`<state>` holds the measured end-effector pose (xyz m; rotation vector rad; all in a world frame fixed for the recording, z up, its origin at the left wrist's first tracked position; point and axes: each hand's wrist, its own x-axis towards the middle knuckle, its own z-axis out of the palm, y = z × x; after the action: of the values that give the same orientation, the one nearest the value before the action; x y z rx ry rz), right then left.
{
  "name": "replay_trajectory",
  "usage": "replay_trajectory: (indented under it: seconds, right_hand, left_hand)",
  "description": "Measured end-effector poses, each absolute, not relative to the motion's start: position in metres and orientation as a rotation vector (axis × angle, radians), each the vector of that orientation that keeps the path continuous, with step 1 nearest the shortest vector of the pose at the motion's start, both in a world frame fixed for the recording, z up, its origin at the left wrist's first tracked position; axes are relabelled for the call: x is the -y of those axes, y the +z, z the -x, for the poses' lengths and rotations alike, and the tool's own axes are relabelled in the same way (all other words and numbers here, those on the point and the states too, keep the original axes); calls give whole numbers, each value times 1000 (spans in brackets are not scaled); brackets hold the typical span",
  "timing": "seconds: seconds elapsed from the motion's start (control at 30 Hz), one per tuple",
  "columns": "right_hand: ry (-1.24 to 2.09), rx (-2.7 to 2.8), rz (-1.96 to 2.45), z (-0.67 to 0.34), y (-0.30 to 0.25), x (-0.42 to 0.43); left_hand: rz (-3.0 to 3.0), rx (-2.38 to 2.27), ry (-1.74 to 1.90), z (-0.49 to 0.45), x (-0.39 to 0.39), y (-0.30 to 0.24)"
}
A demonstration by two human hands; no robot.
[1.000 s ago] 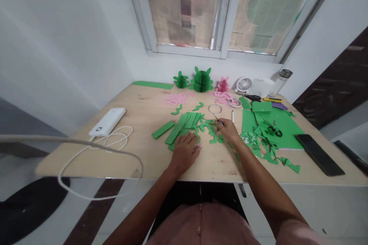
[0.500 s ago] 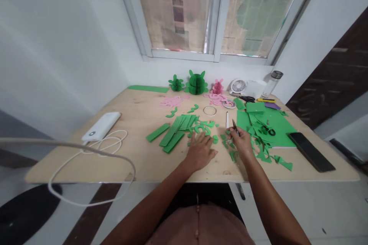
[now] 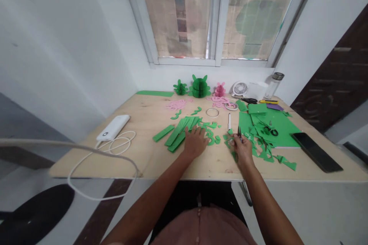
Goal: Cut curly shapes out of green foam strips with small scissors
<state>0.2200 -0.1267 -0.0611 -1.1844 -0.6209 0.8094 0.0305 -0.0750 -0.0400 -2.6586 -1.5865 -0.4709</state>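
Note:
My left hand [image 3: 196, 143] is palm down with its fingers spread, its fingertips at the right side of the green paper strips [image 3: 176, 132]. Just right of it lie curved green cut-outs [image 3: 211, 138] and small bits. In my right hand [image 3: 242, 149] is a pair of small scissors [image 3: 239, 133], dark pointed blades facing up and away from me. The fingers close around the handles and hide most of them. Green scraps [image 3: 266, 153] lie around and to the right of that hand. A white pen [image 3: 229, 121] lies just beyond it.
Green sheets [image 3: 284, 126] and a black phone [image 3: 317, 152] lie on the right. A white power bank [image 3: 113, 127] with a looping cable [image 3: 135, 164] sits left. Along the back stand paper figures [image 3: 199, 86], a small fan [image 3: 239, 89] and a bottle [image 3: 274, 84].
My left hand has slid left to the strips, uncovering cut-outs on its right. My right hand still holds the scissors, blades now more upright. The camera view has shifted slightly.

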Motion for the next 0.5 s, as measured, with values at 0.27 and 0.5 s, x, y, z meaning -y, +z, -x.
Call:
replay_trajectory:
  seconds: [0.27,0.5]
  right_hand:
    - [823,632,1176,-218,-62,129]
    - [742,682,1210,-217,-62,129]
  left_hand:
    - [2683,1605,-556,-31,90,-43]
    - [2748,1498,-400,-39,33,-23]
